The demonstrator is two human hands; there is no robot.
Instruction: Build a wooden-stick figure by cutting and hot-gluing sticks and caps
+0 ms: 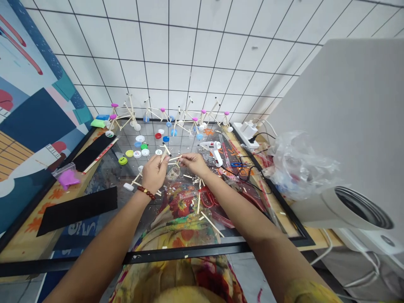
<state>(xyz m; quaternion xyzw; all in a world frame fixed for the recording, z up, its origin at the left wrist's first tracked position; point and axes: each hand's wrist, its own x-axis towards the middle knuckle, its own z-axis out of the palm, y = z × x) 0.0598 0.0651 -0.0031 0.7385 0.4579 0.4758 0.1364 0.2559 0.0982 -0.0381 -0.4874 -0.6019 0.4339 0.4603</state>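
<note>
My left hand (153, 173), with a beaded bracelet at its wrist, is closed around pale wooden sticks (163, 156), one of which points up and away. Near it, my right hand (193, 163) pinches the end of a thin wooden stick (175, 158) that runs across toward the left fingers. Whether the sticks are joined there I cannot tell. Below the hands, a clear round piece (173, 173) shows on the glass tabletop. Beside my left wrist lies a small stick piece with white caps (128, 186). A white glue gun (212, 148) rests beyond my right hand.
Several stick figures with pink and blue discs (195, 119) stand along the tiled wall. Loose bottle caps (144, 152) lie left of centre. Red-handled scissors (207, 198) and cut sticks lie by my right forearm. A power strip (246, 134) and a plastic bag (303, 164) are at right.
</note>
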